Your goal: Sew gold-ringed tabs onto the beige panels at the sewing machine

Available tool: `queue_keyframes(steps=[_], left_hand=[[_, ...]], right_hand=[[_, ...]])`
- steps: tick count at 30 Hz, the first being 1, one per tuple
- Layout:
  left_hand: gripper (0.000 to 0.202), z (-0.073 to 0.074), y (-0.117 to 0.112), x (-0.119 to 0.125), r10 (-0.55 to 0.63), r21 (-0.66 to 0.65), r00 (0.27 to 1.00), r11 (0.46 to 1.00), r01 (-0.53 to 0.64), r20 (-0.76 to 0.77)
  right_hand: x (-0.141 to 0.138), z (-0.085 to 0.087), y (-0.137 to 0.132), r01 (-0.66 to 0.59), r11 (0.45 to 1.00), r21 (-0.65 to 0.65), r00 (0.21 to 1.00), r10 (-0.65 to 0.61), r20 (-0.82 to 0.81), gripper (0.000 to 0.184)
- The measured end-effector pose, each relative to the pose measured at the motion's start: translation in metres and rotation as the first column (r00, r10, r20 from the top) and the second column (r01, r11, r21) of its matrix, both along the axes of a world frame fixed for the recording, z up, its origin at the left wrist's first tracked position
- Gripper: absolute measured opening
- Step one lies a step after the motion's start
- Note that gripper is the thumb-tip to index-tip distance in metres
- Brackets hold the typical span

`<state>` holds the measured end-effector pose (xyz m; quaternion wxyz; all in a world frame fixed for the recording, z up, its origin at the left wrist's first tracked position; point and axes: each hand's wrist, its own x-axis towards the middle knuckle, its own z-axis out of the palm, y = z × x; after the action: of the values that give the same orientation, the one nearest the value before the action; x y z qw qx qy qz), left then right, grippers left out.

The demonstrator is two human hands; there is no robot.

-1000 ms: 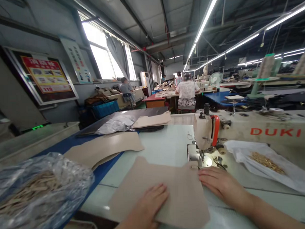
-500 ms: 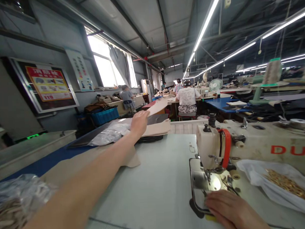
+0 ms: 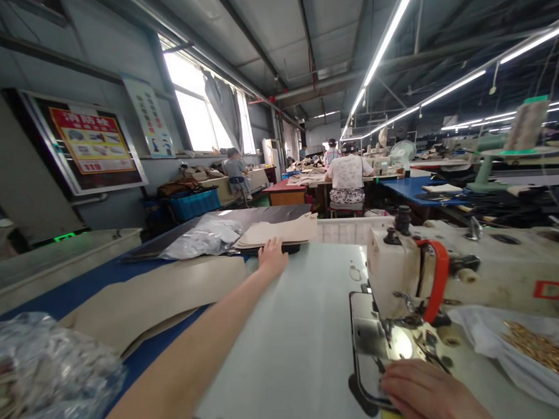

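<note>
My left hand (image 3: 272,257) is stretched forward, its fingers over the near edge of a stack of beige flat pieces (image 3: 280,229). The fingers look apart and no piece is lifted in them. My right hand (image 3: 426,391) rests on the metal plate (image 3: 367,328) of the sewing machine (image 3: 396,272), just in front of the lit needle area. Its fingers are closed together. A small dark edge shows at the fingertips, but I cannot make out what they hold. Larger beige pieces (image 3: 172,292) lie to the left of my left forearm.
Clear plastic packaging (image 3: 202,236) lies beside the stack. A plastic bag of scraps (image 3: 51,370) sits at the near left. White wrapping (image 3: 480,331) with small gold-coloured metal parts (image 3: 539,350) lies right of the needle. A thread cone (image 3: 528,124) stands behind. Several people sit further back.
My left hand has come down from holding up a beige piece to the stack's near edge; the raised piece is no longer in the air. My right hand stays at the machine plate.
</note>
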<state>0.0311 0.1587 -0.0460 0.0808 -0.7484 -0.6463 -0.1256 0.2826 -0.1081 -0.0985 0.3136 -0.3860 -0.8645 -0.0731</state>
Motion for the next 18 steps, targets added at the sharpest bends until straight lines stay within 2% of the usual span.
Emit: queue_keyframes(steps=[4,8,13,18], left_hand=[[0.061,-0.004,-0.055,-0.025,0.023,-0.039,0.995,0.999,-0.027,-0.097],[0.067,0.004,-0.095,-0.068,0.085,-0.098,0.977,0.990,-0.106,-0.193],[0.061,0.015,-0.117,-0.111,0.177,-0.153,0.954,0.964,-0.217,-0.240],[0.050,0.020,-0.127,-0.130,0.192,-0.113,0.954,0.968,-0.222,-0.232]], right_hand=[[-0.001,-0.001,-0.005,0.016,0.999,-0.037,0.999,-0.017,-0.030,0.022],[-0.005,0.001,-0.010,0.053,0.995,-0.081,0.997,-0.056,-0.045,0.024],[-0.008,0.006,-0.017,0.084,0.984,-0.157,0.996,-0.088,-0.020,0.026],[-0.010,0.009,-0.021,0.129,0.977,-0.172,0.990,-0.136,-0.028,0.024]])
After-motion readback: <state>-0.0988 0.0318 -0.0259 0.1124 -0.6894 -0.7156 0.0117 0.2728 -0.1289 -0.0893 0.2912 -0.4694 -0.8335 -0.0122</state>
